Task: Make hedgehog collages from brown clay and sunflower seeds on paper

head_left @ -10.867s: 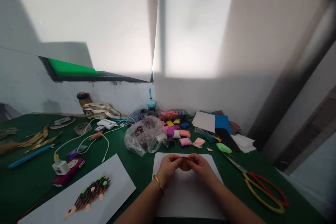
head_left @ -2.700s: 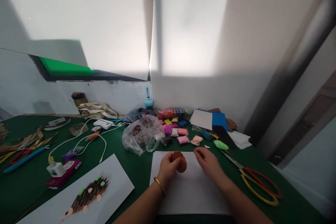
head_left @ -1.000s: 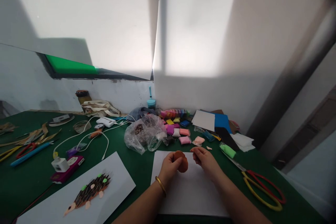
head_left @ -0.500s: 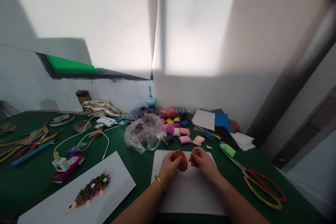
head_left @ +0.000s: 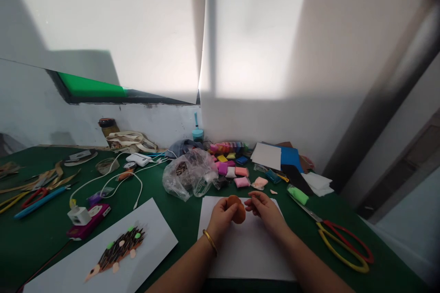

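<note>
My left hand grips a flattened orange-brown piece of modelling clay, thumb on its near face, above a white sheet of paper. Just right of the clay, my right hand has its thumb and fingers curled together in a pinch. Whatever lies between those fingertips is too small to make out. Beyond the hands are a peach clay packet and a small loose peach scrap. At the lower left, a second sheet bears a hedgehog picture with dark spines and green and peach dots.
Scissors with red and yellow handles lie at the right, their blades near a green clay packet. A clear plastic bag and several coloured clay packets sit behind the paper. A pink power strip with white cables stands left.
The fingers of my right hand have shifted slightly, loosening and spreading a little beside the clay. My left hand keeps its hold on the clay, almost unmoved.
</note>
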Tool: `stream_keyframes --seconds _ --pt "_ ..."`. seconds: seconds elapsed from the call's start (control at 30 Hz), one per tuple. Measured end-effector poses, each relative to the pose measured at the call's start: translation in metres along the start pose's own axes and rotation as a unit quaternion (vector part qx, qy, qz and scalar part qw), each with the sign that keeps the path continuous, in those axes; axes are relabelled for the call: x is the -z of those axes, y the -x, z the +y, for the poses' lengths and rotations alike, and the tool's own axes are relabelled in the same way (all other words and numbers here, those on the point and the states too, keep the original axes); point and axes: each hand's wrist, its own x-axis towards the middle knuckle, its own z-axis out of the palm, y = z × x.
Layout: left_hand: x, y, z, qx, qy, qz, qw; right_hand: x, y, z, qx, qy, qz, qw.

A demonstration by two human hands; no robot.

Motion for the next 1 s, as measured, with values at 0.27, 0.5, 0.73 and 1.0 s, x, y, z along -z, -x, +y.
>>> stream_keyframes --seconds 0.27,0.5,0.73,1.0 --pt "-0.001 0.000 0.002 0.017 0.013 0.014 1.000 0.002 0.008 -0.004 0.036 0.066 -0.005 0.997" --pt "-0.002 0.001 0.002 0.023 0.036 0.013 0.999 0.001 0.002 0.002 -0.027 -0.056 0.016 0.998" --pt "-0.002 0.002 0.005 0.025 0.031 0.010 0.999 0.002 0.004 0.003 0.010 0.021 0.023 0.999" --pt "0.000 0.001 0.004 0.011 0.027 -0.006 1.000 -0.004 0.006 -0.008 0.005 0.070 0.017 0.997"
